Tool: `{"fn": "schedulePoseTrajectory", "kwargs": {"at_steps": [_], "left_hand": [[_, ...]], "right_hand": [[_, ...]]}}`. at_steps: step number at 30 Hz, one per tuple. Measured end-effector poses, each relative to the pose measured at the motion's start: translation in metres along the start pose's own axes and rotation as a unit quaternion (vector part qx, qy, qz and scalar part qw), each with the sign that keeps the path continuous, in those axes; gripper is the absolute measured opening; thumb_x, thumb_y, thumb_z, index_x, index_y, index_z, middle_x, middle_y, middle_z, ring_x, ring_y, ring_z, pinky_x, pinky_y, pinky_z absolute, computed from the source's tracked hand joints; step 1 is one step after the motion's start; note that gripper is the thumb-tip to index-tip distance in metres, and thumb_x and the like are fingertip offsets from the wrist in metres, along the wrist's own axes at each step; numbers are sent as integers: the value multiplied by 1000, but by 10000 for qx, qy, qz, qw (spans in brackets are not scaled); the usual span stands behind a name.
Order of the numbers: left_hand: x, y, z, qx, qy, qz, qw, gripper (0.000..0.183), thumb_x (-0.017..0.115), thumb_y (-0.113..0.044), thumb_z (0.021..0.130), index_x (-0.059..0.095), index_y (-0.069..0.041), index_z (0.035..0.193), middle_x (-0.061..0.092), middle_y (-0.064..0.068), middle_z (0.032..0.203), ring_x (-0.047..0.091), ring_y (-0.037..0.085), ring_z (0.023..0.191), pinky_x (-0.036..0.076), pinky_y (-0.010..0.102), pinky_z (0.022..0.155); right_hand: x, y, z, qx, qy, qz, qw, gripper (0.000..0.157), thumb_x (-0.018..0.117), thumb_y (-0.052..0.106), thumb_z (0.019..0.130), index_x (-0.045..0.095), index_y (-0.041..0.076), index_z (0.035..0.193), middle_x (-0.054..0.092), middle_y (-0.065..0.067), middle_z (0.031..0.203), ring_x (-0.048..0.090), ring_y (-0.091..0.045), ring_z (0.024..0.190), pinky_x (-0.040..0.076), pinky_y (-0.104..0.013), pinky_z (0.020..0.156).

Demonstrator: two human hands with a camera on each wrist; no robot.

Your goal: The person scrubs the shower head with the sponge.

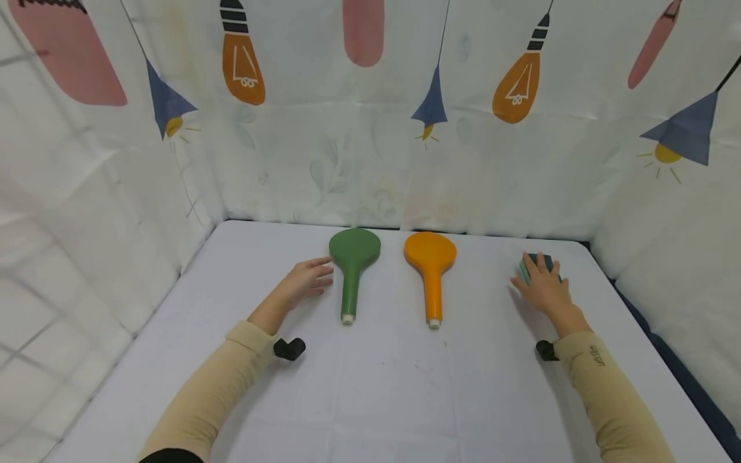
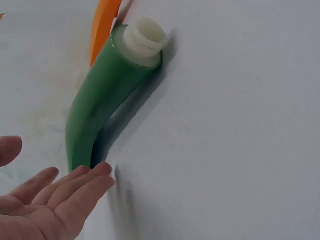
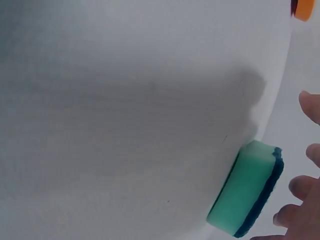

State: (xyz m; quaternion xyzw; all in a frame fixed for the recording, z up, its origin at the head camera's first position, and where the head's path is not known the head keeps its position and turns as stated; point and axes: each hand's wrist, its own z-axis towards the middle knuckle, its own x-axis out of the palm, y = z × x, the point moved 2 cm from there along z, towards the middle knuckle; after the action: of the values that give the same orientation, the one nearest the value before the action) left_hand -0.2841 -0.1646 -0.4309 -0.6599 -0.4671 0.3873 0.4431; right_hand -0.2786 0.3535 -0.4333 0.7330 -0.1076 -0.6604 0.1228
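A green hand-held shower head (image 1: pixel 355 249) lies on the white table with its threaded white end (image 2: pixel 146 36) toward the person. My left hand (image 1: pixel 309 281) is just left of it, fingers extended and holding nothing; whether the fingertips touch it I cannot tell. To its right lies an orange shower head (image 1: pixel 431 252), no hand near it. At the far right, a green sponge (image 3: pixel 245 187) with a dark scouring layer is on the table. Over it my right hand (image 1: pixel 544 289) hovers with spread fingers, which appear apart from the sponge in the right wrist view.
The table (image 1: pixel 393 392) has a white cover with a few small specks. Fabric walls (image 1: pixel 359 173) printed with lamps and bulbs stand along its back and sides. A black wrist mount (image 1: pixel 289 349) juts out beside the left sleeve, another (image 1: pixel 547 350) beside the right.
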Motion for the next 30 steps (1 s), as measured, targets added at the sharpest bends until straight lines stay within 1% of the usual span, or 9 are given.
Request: {"fn": "schedulePoseTrajectory", "kwargs": {"at_steps": [5, 8, 11, 14, 20, 22, 26, 28, 30], "left_hand": [[2, 2, -3, -265, 396, -475, 9977, 58, 38, -16, 111, 18, 5, 161, 28, 32, 159, 39, 45, 141, 31, 55, 116], [2, 4, -3, -460, 520, -856, 9939, 59, 36, -18, 111, 15, 6, 161, 27, 34, 158, 39, 45, 141, 32, 53, 115], [2, 8, -1, -686, 499, -1254, 9885, 58, 37, -19, 111, 17, 5, 160, 28, 35, 157, 40, 44, 140, 34, 50, 114], [4, 9, 2, -811, 414, -1462, 9851, 55, 38, -19, 112, 21, 5, 159, 31, 35, 157, 41, 44, 140, 36, 49, 113], [14, 9, 8, -947, 526, -1641, 9805, 55, 39, -18, 111, 24, 4, 158, 28, 34, 159, 40, 43, 142, 38, 46, 113], [16, 8, 9, -968, 520, -1647, 9802, 54, 39, -18, 110, 25, 4, 157, 27, 34, 159, 47, 39, 136, 41, 43, 111], [16, 8, 10, -1007, 391, -1606, 9811, 50, 41, -18, 110, 31, 4, 154, 31, 33, 158, 60, 28, 113, 47, 39, 106], [16, 9, 11, -995, 347, -1576, 9819, 47, 41, -17, 110, 34, 4, 151, 32, 33, 157, 62, 25, 107, 46, 41, 107], [16, 10, 10, -1011, 286, -1632, 9810, 43, 42, -17, 109, 39, 4, 147, 34, 33, 156, 62, 26, 108, 42, 44, 110]], "right_hand": [[-1, -4, 1, 107, 75, 136, 9998, 78, 47, 39, 109, 6, -2, 162, -8, -39, 159, -11, -68, 140, 5, -81, 106], [-1, -6, 2, 170, 184, 252, 9994, 78, 45, 37, 109, 4, -3, 161, -11, -39, 159, -13, -68, 139, 4, -82, 106], [0, -7, 5, 241, 321, 319, 9987, 78, 44, 36, 109, 1, -4, 160, -14, -39, 158, -15, -68, 139, 3, -82, 106], [1, -9, 7, 301, 389, 296, 9984, 78, 43, 35, 108, 1, -5, 160, -15, -39, 158, -16, -68, 138, 4, -82, 106], [-1, -14, 11, 461, 449, 242, 9976, 74, 42, 31, 108, 1, -3, 160, -15, -41, 157, -16, -69, 138, 5, -82, 106], [-2, -15, 12, 505, 520, 243, 9971, 73, 41, 29, 109, 1, -2, 160, -16, -41, 157, -16, -70, 138, 6, -81, 106], [-4, -15, 13, 539, 642, 219, 9962, 68, 38, 22, 108, 2, -2, 161, -14, -41, 157, -10, -71, 138, 11, -80, 107], [-6, -14, 13, 523, 655, 160, 9963, 67, 38, 21, 107, 4, -2, 160, -10, -41, 157, -5, -71, 138, 15, -80, 107], [-8, -14, 13, 508, 637, 116, 9966, 67, 40, 21, 107, 8, -3, 160, -7, -42, 157, 1, -72, 137, 18, -79, 107]]}}
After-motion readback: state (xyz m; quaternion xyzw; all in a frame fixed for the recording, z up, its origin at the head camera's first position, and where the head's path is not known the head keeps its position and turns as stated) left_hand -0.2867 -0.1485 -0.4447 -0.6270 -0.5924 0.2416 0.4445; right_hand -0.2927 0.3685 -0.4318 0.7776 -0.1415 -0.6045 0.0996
